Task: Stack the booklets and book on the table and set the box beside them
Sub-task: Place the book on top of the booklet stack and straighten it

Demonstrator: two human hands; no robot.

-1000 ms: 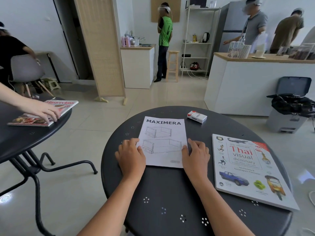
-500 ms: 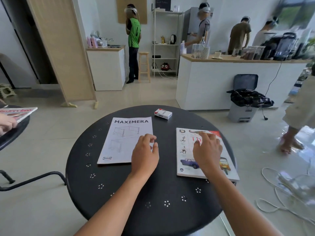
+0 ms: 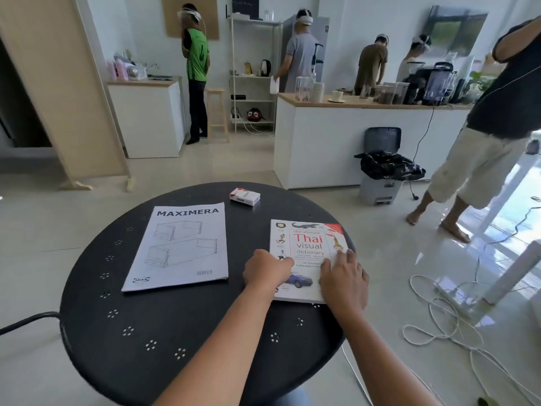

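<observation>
A white MAXIMERA booklet lies flat on the left half of the round black table. To its right lies the Thai visual dictionary book, also flat. My left hand grips the book's left edge with curled fingers. My right hand rests on the book's lower right part, covering that edge. A small red and white box sits at the far side of the table, apart from both.
White cables coil on the floor to the right of the table. A person in pale shorts stands barefoot at the right. A white counter and a bin are beyond, with several people further back.
Both hands have left the MAXIMERA booklet and moved right onto the Thai dictionary. The view has turned to the right, so the second table at the left is out of sight.
</observation>
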